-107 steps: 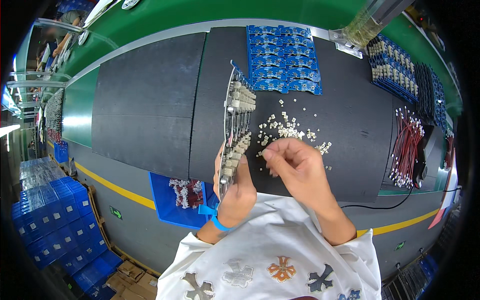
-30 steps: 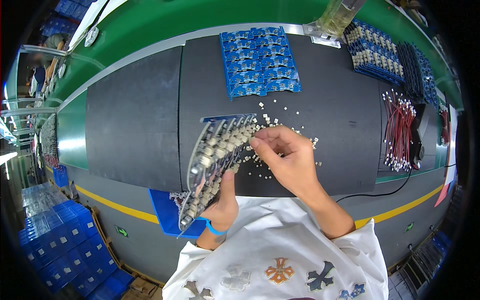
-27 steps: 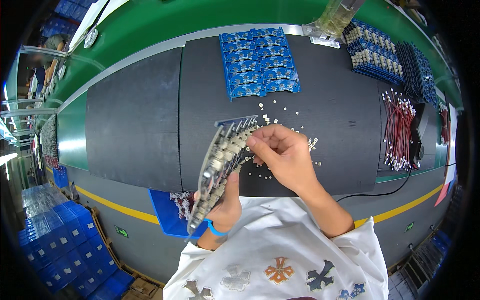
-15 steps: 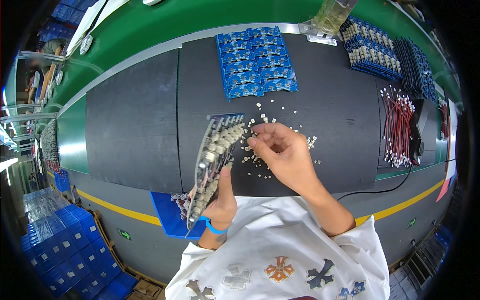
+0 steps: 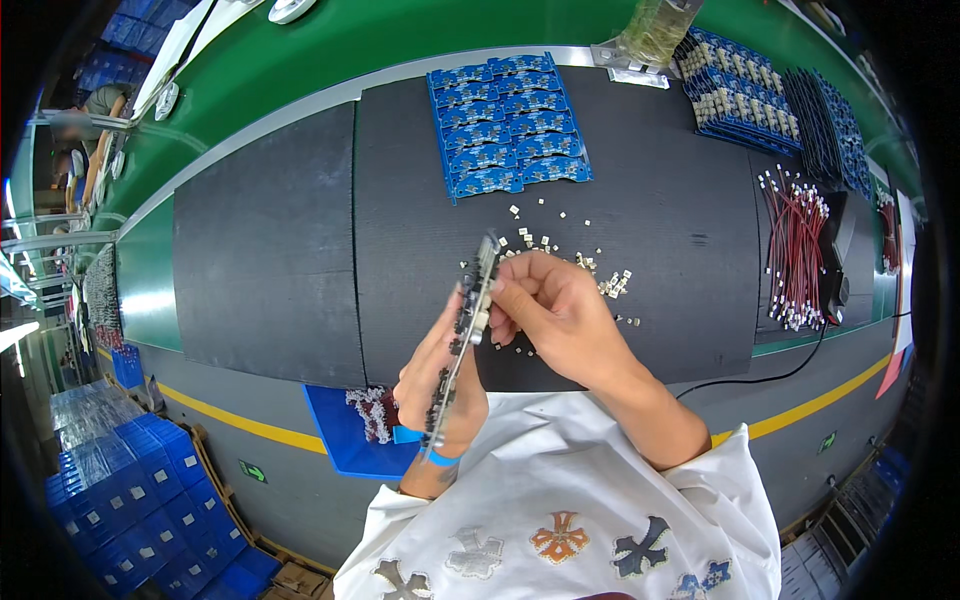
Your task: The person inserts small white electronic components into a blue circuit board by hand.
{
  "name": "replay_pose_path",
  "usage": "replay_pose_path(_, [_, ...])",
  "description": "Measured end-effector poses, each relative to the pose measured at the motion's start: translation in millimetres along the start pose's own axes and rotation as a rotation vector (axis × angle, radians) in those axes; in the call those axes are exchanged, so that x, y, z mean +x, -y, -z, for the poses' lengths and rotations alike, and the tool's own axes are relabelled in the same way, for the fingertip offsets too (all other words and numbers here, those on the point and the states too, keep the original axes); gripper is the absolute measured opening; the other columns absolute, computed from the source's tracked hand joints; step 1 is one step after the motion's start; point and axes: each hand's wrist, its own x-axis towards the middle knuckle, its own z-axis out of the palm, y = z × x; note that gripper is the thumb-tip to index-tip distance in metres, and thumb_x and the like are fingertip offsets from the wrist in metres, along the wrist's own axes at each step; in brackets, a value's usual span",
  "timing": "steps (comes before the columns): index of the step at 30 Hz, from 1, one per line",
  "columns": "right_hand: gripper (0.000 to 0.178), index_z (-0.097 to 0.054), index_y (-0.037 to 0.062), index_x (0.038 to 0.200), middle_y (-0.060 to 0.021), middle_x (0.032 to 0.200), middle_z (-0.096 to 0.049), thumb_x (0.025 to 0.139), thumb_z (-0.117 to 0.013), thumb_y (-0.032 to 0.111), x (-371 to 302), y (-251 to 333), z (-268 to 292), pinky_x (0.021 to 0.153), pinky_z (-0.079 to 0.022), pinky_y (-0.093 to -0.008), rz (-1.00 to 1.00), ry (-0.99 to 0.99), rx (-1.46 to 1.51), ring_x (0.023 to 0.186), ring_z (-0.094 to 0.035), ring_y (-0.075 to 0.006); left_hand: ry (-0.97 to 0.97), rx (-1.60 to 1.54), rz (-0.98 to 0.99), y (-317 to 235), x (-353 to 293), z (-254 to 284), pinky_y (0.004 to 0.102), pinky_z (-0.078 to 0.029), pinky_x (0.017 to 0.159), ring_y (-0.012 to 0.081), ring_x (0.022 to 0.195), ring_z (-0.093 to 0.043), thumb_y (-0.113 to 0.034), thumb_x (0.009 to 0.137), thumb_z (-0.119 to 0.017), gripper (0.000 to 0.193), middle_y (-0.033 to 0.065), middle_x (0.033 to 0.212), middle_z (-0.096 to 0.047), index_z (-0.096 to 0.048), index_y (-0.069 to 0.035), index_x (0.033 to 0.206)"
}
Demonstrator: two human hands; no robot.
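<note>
Board panel sits at the centre of the frame, in my left hand. I see it nearly edge-on: thin pale rim, dark parts lining its left side, a few cream blocks on the right near the top. It stands steeply, upper end leaning right (faces mostly hidden at this angle). My left fingers lie along its left side with the palm to its right, closed around the panel's lower half.

My right hand is at the panel's upper right side, thumb and fingers bent and drawn close together, tips touching or almost touching it; can't tell if they pinch a piece.

Loose cream connectors scatter on the dark surface, behind and right of my right fingers. A blue board sheet lies flat at upper centre, well apart from the panel.

Edges: the panel's lower end shows below the surface's near edge, by my blue wristband; the blue bin is just left of that. To the left, a wide stretch of black mat gives room, past a seam. On the right, mat runs from the connectors to the red wires. Pale rail bounds the far side.
</note>
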Motion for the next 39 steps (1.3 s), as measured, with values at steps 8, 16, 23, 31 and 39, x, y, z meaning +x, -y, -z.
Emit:
replay_pose_path(8, [0.02,-0.056,-0.0056,0.092,-0.0064,0.074,-0.061,0.086,-0.058,0.013,-2,-2,3,0.058,-0.048,-0.0212,0.156,-0.112,-0.124,0.063,-0.057,-0.0074,-0.241,-0.073,0.132,-4,6,-5,0.0263,-0.049,0.062,0.0203,0.068,-0.064,0.005,0.077,-0.062,0.007,0.0198,0.079,-0.065,-0.061,0.009,0.082])
replay_pose_path(16, [0.018,-0.056,-0.0052,0.091,-0.0049,0.072,-0.06,0.087,-0.056,0.012,-3,11,-5,0.057,-0.047,-0.0202,0.031,0.004,0.031,0.061,-0.056,-0.0072,-0.179,-0.172,0.117,5,-3,-10,0.0256,-0.046,0.069,0.0139,0.076,-0.06,0.006,0.078,-0.06,0.012,0.0128,0.087,-0.065,-0.061,0.008,0.09])
replay_pose_path(23, [0.018,-0.057,-0.0051,0.09,-0.0042,0.069,-0.059,0.088,-0.055,0.013,-3,6,6,0.054,-0.046,-0.0206,-0.014,-0.024,-0.004,0.058,-0.055,-0.0074,-0.062,-0.018,0.128,-1,1,-10,0.0226,-0.046,0.062,0.012,0.067,-0.06,0.004,0.076,-0.062,0.012,0.0129,0.079,-0.066,-0.062,0.009,0.088])
replay_pose_path(31, [0.02,-0.059,-0.0046,0.089,-0.0042,0.067,-0.059,0.086,-0.057,0.015,2,12,22,0.053,-0.046,-0.021,-0.111,0.023,-0.08,0.057,-0.055,-0.0075,-0.192,-0.038,0.127,1,-2,-9,0.0252,-0.047,0.069,0.0137,0.074,-0.059,0.005,0.076,-0.065,0.014,0.0119,0.086,-0.064,-0.06,0.009,0.088])
replay_pose_path(39, [0.015,-0.059,-0.0039,0.086,-0.0041,0.074,-0.061,0.085,-0.06,0.011,-5,20,4,0.054,-0.046,-0.0196,0.172,0.03,-0.036,0.062,-0.056,-0.005,-0.157,-0.026,0.012,6,-1,-9,0.0252,-0.047,0.069,0.0143,0.075,-0.059,0.004,0.077,-0.064,0.019,0.013,0.087,-0.064,-0.056,0.009,0.095])
